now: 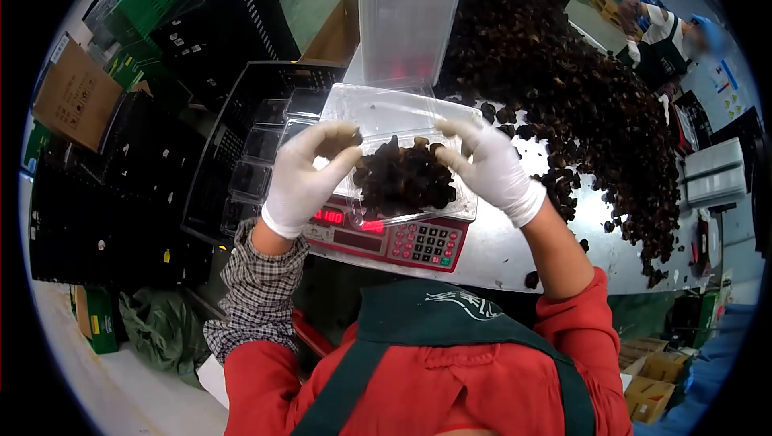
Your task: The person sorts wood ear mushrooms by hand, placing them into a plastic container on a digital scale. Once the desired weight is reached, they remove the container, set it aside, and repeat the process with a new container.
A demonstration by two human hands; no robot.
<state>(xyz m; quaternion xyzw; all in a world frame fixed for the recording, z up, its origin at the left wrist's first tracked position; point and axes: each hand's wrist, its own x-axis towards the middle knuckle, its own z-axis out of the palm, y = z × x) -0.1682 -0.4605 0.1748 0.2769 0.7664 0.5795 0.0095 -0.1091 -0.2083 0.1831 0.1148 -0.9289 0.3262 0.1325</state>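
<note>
A clear plastic clamshell box point(394, 217) sits on the pan of a red scale point(378, 245), heaped with dark, frilly fungus pieces point(406, 179). Its transparent lid point(386, 102) is raised, leaning away from me. My left hand point(310, 175), in a white glove, curves at the box's left side, thumb and fingertips apart; a small dark bit shows by the fingertips. At the right side, my gloved right hand point(486, 164) has its thumb at the fungus and its fingers by the lid edge, also apart. Red digits glow on the scale's display point(328, 216).
A large pile of dark fungus point(563, 82) covers the metal table's right side. Clear boxes point(261, 143) stand in a black crate point(213, 163) at left. A tall translucent bin point(410, 18) rises behind the scale. Another person point(667, 42) works at far right.
</note>
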